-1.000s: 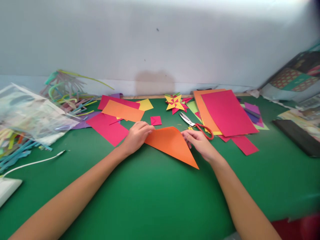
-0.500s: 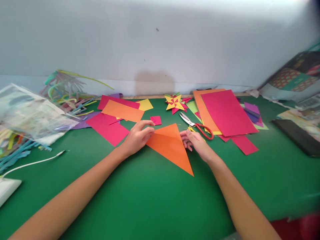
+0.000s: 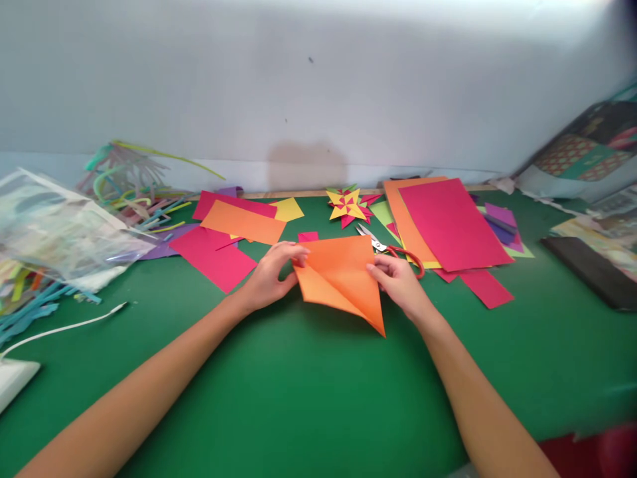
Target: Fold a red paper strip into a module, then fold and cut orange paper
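Note:
An orange sheet of paper is held up between my two hands, partly unfolded, with a crease running across it and one corner pointing down towards me. My left hand pinches its left edge, fingers curled over the top. My right hand grips the right edge, thumb on the near face. Just behind the sheet lie red-handled scissors, their blades slightly apart and the handles partly hidden by my right hand. A small pink paper piece shows behind the sheet's top edge.
A layered yellow and pink paper star sits at the back of the green table. Large pink sheets lie right, loose coloured paper left. Pipe cleaners, a plastic bag and a white cable are farther left; a black case lies right.
The orange paper has gone from a folded triangle to a partly opened sheet. My right hand has closed on its right edge; my left hand stays at the left side.

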Demonstrator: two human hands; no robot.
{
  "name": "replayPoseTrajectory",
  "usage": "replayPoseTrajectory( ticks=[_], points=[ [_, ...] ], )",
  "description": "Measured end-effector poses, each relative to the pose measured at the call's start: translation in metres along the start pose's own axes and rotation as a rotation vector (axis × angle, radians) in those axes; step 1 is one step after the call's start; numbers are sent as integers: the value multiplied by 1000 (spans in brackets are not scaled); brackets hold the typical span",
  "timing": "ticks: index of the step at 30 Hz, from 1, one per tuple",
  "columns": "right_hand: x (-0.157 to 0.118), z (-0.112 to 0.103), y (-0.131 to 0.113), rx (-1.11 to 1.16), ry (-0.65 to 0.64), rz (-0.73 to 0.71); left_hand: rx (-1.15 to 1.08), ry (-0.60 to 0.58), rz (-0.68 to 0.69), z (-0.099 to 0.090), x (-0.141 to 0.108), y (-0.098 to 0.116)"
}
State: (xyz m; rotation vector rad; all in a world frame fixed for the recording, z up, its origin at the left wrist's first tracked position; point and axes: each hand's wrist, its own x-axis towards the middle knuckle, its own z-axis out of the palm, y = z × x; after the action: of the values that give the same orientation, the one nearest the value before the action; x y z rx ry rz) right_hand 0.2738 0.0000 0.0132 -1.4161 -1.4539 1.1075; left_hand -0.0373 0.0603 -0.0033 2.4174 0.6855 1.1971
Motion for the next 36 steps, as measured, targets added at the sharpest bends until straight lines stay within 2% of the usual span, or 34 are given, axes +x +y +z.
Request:
replayPoseTrajectory(
  ticks=[3,6,13,22,25,30,36],
  points=[
    [1,-5,3,105,147,15,31,-44,74,-3,2,1],
    [1,-8,1,186,228,46,66,-31,75,-5,3,1],
    [2,-8,-5,244,281,59,94,34,15,-9,5,0],
    [5,-9,4,300,332,32,54,101,-109,-4,2,-5],
    [6,-9,5,339,394,48,118,80,-68,-2,2,-5],
    [6,-6,4,469,470,79,341,45,94,2,-2,-3],
    [6,1,3,570,402,59,490,49,220,8,-3,5]
  ],
)
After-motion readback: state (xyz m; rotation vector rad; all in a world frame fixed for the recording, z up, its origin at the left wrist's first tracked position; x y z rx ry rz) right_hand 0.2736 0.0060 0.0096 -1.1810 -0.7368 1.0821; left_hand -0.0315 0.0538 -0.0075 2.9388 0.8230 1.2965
